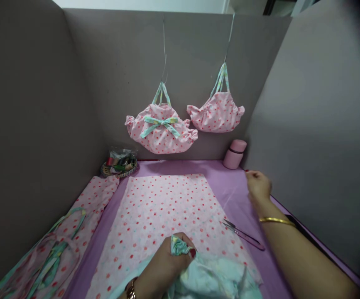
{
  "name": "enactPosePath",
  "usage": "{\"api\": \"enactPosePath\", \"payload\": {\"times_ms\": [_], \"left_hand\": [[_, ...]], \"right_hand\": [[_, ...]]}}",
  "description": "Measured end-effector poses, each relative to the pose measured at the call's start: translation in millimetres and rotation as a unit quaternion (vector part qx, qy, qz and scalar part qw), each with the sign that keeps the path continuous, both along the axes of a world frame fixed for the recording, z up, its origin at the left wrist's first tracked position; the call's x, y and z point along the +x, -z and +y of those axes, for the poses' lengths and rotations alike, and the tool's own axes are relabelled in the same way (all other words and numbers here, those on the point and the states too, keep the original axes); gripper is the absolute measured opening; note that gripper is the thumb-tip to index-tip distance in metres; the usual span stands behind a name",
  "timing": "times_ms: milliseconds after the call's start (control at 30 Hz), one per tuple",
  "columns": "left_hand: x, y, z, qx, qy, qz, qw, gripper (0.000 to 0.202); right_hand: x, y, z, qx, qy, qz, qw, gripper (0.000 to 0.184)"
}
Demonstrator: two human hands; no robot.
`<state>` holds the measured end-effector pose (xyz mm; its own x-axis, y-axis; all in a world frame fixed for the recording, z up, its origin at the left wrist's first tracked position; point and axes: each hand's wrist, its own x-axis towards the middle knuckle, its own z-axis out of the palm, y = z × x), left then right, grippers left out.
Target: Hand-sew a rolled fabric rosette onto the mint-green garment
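My left hand [175, 257] is closed around a gathered, puckered end of mint-green patterned fabric [219, 272], whose loose folds spread toward me on the right. My right hand [258, 186] is raised out to the right, near the side wall, with its fingers pinched together. Whatever it pinches, if anything, is too small to see. Between the hands, a pair of thread snips [245, 236] with a pink handle lies partly on a pink dotted cloth [164, 203]. That cloth is spread flat beneath the green fabric.
Two pink dotted pouches, one with a bow [164, 139] and one plain [219, 114], hang from wires on the back partition. A pink flask [235, 154] stands at the back right. A basket of threads [120, 168] sits back left, above dotted fabric and green straps [53, 257].
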<state>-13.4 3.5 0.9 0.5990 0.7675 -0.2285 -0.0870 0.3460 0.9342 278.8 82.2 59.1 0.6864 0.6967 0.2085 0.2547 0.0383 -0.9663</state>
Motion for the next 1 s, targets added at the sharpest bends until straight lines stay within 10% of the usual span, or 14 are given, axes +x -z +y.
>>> {"api": "enactPosePath", "payload": {"times_ms": [100,300,767,1000], "left_hand": [[0,1.2,1,0.018,0.01,0.006,1.0,0.028],[0,2.1,1,0.032,0.001,0.019,0.999,0.025],[0,-1.7,1,0.021,0.022,0.02,0.999,0.03],[-1,0.4,-1,0.021,0.019,0.027,0.999,0.032]], "right_hand": [[-31,15.5,-22,-0.087,-0.163,0.036,0.982,0.024],[-96,38.8,-73,-0.215,-0.499,0.119,0.831,0.025],[-46,67.8,-49,-0.054,-0.153,0.175,0.971,0.022],[-40,62.4,-52,-0.053,-0.122,0.073,0.988,0.013]]}}
